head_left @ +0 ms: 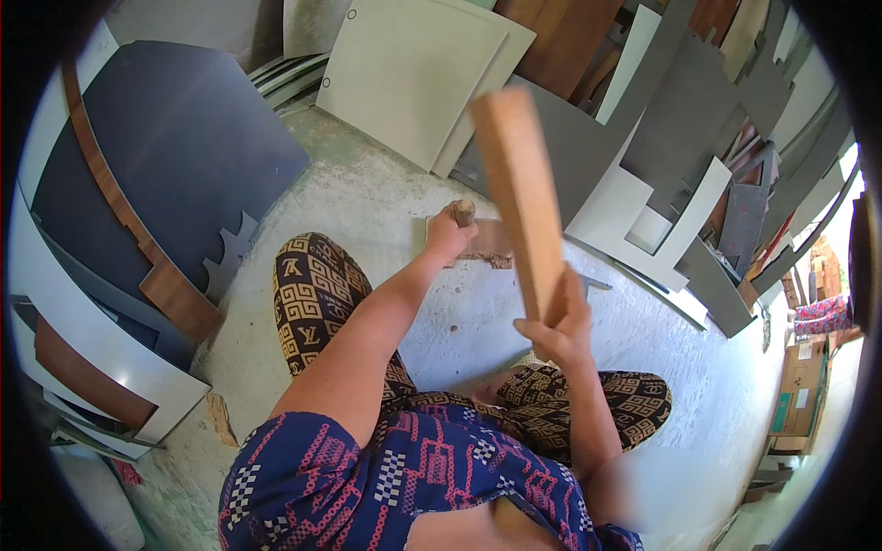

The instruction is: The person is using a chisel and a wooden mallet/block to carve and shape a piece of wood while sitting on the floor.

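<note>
My left hand (446, 235) is closed round an upright tool with a round wooden handle (465, 212); its lower end is hidden. It stands over a small brown board (492, 237) with a ragged, chipped near edge, lying on the floor in front of me. In my right hand (567, 323), a long squared block of pale wood (524, 184) is gripped by its near end. The block is raised, tilted up and slightly left, a little blurred at its far end. It hides part of the board's right side.
Dark and white cut panels (184, 147) lean at the left. A pale cabinet panel (413, 73) stands ahead, and grey offcuts (680, 138) are stacked at the right. A thin grey metal piece (597, 283) lies by my right hand. A wood scrap (220, 420) lies lower left.
</note>
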`<action>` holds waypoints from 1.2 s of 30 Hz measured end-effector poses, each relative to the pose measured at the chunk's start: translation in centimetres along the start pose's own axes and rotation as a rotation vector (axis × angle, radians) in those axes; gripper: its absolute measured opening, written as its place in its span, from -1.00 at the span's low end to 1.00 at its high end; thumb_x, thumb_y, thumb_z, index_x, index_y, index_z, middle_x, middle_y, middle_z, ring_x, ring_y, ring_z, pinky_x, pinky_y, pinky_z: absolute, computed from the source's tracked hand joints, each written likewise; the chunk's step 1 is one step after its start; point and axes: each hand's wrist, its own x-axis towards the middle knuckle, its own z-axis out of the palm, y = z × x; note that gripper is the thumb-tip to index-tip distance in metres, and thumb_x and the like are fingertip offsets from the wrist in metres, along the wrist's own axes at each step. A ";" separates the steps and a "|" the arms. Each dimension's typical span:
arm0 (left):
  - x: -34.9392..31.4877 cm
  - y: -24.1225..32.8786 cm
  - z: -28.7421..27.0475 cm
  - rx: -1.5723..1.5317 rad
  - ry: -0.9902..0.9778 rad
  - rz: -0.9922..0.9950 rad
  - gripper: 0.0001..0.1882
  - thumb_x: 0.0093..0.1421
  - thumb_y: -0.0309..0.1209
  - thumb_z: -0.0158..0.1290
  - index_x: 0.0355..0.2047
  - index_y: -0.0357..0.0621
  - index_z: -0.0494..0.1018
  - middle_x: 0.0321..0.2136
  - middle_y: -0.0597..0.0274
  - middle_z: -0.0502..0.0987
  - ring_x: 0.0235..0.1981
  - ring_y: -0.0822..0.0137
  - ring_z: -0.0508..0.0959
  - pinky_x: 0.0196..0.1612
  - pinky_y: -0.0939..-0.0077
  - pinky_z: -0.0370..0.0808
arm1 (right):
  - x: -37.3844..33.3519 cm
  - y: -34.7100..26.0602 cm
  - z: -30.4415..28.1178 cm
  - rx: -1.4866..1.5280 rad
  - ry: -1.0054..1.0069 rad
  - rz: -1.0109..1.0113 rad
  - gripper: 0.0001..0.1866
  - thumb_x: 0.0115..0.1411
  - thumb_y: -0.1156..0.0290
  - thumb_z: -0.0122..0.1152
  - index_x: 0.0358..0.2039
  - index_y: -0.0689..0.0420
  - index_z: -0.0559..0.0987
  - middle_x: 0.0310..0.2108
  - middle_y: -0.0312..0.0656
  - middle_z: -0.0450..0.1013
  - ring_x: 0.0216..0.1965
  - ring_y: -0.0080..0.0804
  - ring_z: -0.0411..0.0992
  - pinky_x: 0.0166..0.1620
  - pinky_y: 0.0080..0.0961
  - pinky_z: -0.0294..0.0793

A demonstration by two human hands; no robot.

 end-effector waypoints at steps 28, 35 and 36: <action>1.0 -1.9 -2.6 -0.538 0.236 -0.475 -0.70 0.02 -0.45 0.18 -0.26 -0.22 0.36 -0.45 0.14 0.50 -0.56 0.31 0.54 -0.55 0.42 0.59 | -1.0 14.3 2.4 -0.384 -0.123 0.708 -0.14 -0.35 0.20 0.52 -0.02 0.28 0.34 -0.17 0.14 0.48 -0.07 0.06 0.44 -0.03 -0.23 0.42; 0.9 -1.0 -1.7 -0.629 0.427 -0.511 -0.67 0.04 -0.46 0.16 -0.20 -0.13 0.32 -0.30 0.12 0.45 -0.41 0.18 0.53 -0.46 0.34 0.64 | -1.1 15.2 3.1 -0.564 -0.343 0.710 -0.10 -0.31 0.14 0.43 0.01 0.24 0.20 -0.16 0.15 0.49 -0.06 0.08 0.45 0.01 -0.22 0.41; 1.4 -1.2 -2.0 -0.764 0.486 -0.517 -0.66 0.04 -0.47 0.16 -0.18 -0.14 0.32 -0.26 0.11 0.43 -0.37 0.15 0.54 -0.45 0.31 0.64 | -1.0 15.2 3.2 -0.579 -0.364 0.705 -0.11 -0.31 0.14 0.43 0.01 0.24 0.20 -0.16 0.14 0.49 -0.06 0.08 0.46 0.01 -0.21 0.42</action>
